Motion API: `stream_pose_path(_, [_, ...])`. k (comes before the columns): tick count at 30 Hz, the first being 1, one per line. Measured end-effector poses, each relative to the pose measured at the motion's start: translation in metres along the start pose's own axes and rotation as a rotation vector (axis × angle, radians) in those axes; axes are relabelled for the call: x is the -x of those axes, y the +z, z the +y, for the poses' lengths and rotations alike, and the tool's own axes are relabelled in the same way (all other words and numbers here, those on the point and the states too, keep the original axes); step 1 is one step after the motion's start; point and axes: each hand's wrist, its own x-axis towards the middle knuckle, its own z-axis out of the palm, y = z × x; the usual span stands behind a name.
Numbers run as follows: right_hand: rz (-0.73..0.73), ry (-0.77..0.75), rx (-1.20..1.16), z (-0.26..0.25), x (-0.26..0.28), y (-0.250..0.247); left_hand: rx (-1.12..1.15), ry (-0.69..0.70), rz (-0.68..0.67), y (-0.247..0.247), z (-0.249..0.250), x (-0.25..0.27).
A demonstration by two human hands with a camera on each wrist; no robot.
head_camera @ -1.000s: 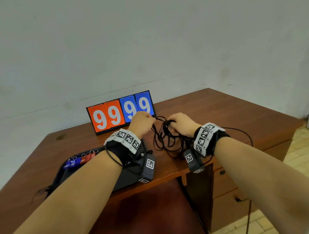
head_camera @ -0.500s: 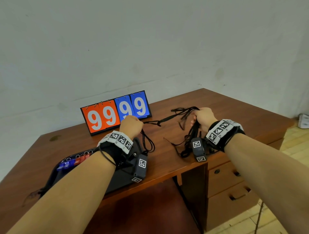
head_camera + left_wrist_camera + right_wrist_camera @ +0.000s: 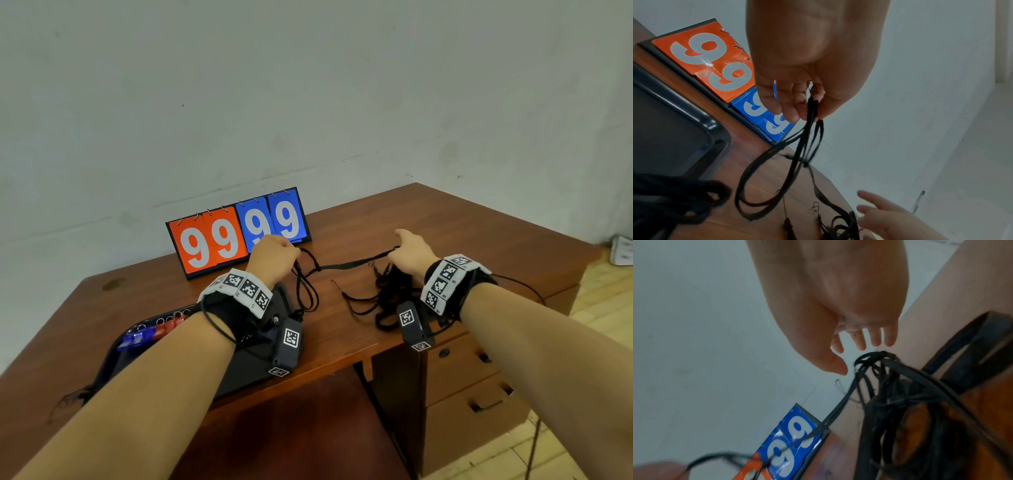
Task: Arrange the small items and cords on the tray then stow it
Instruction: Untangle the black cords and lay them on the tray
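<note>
The black cords [image 3: 383, 294] look light, limp and tangle-prone, best taken by gathered loops. The left hand [image 3: 274, 255] pinches several strands; the right hand [image 3: 412, 255] hangs released above a bunch on the surface [image 3: 462, 233]. The dark tray [image 3: 113, 359] holds small red and blue clips [image 3: 150, 334].

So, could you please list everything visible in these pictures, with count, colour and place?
Cords: one tangled bunch, black, on the desk between the hands, one strand stretched across.
Tray: one, black, near left of the desk.
Clips: several, blue and red, along the tray's far edge.
Scoreboard: one, orange and blue, reads 99 99, at the back of the desk.
Desk: one, brown wood, drawers on the right.
Left hand: pinches cord strands.
Right hand: fingers spread over the bunch; grip unclear.
</note>
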Motion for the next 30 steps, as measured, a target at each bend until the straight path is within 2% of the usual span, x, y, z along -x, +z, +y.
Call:
stream_pose_path(2, [-0.035,-0.158,0.064,-0.014,0.009,0.003,0.012,0.023,-0.024,0.001,0.004,0.002])
stream_pose_path(4, [-0.134,-0.327,0.079,-0.030,0.019,0.010,0.019,0.046,-0.042,0.003,0.008,0.005])
stream_pose_path(7, [-0.269,-0.460,0.169,-0.049,0.028,0.027,0.022,0.079,-0.053,0.005,0.013,0.007])
stream_pose_path(11, [-0.264,-0.434,0.167,-0.052,0.028,0.036,-0.004,0.087,-0.037,0.002,0.013,0.008])
stream_pose_path(16, [-0.065,-0.179,-0.027,-0.034,0.016,0.025,-0.045,0.024,0.021,-0.011,-0.003,0.004])
stream_pose_path(18, [-0.025,-0.092,0.014,-0.025,0.011,0.021,-0.042,0.005,0.024,-0.014,-0.009,0.003])
stream_pose_path(20, [-0.048,-0.074,0.090,-0.022,0.011,0.022,-0.035,0.002,0.014,-0.016,-0.011,0.004])
stream_pose_path(22, [-0.069,-0.111,0.126,-0.025,0.016,0.024,-0.024,0.005,0.010,-0.017,-0.011,0.007])
stream_pose_path(25, [-0.084,-0.269,0.049,-0.040,0.025,0.028,-0.006,0.025,0.000,-0.017,-0.008,0.010])
stream_pose_path(30, [-0.253,-0.488,-0.101,-0.081,0.042,0.035,0.007,0.079,-0.007,-0.024,0.000,0.016])
